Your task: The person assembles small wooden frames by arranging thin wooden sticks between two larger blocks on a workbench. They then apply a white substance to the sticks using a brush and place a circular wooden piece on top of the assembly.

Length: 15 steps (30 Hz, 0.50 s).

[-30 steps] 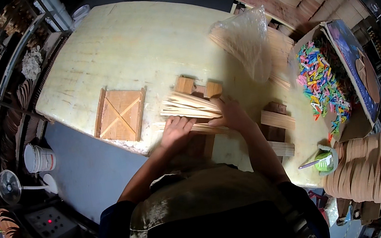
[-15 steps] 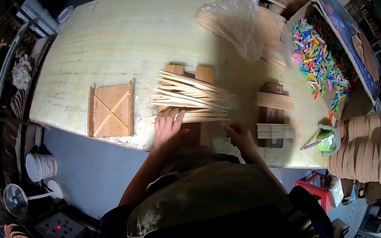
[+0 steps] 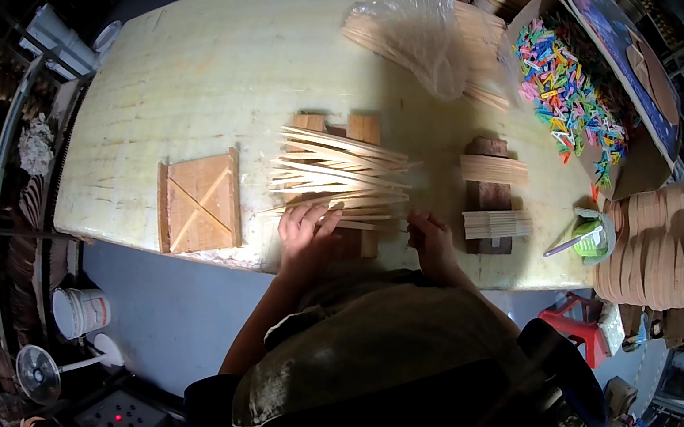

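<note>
A loose pile of thin pale wooden strips lies crosswise on wooden blocks near the table's front edge. My left hand is at the pile's near left side, its fingers bent and closed round the nearest strips. Just off the right ends of those strips is my right hand, fingers curled and pinched together. Whatever the right fingertips hold is too small to make out. Left of the pile lies a square wooden frame with two crossed strips on it.
At the right, neat strip bundles rest on dark blocks. Beyond stands a box of colourful clips, with a green tub and stacked brown boards nearer. A clear plastic bag covers more wood at the back.
My left hand's fingers have drawn together on the near strips, which have shifted slightly. My right hand has turned and moved a little, its fingers still pinched. The whole view has shifted slightly.
</note>
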{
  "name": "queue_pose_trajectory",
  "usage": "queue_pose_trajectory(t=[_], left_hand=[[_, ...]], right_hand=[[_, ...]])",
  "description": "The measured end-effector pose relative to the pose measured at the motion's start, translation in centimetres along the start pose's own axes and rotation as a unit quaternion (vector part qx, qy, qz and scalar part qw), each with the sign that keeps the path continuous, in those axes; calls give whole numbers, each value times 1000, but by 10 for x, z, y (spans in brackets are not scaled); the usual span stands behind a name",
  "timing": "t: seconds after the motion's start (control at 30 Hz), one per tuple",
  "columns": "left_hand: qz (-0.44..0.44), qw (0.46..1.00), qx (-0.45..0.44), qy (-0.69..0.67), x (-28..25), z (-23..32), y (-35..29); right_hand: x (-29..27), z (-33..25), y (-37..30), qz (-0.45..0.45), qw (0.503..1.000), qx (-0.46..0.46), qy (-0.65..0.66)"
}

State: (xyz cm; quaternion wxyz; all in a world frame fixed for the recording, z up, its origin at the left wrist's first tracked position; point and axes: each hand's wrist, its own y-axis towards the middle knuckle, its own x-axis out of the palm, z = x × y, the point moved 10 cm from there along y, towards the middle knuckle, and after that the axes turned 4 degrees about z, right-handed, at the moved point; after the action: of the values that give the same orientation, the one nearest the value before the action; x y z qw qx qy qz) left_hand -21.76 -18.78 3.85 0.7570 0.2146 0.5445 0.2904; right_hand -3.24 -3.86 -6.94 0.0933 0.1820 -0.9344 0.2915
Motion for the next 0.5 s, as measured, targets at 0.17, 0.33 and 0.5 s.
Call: queue_pose_trajectory(t=[0.17,0.33,0.5], left_hand=[[10,1000,-4,-2,1,-1,-2],[7,1000,-18,-6,-1,-3,-1],[-4,999,-22,-25,-1,-4,-1]], right_hand=[[-2,17,-4,14,998,54,-1],[10,24,-12,-25,994,99,-37],[16,22,-19,-77,977,111,-164]])
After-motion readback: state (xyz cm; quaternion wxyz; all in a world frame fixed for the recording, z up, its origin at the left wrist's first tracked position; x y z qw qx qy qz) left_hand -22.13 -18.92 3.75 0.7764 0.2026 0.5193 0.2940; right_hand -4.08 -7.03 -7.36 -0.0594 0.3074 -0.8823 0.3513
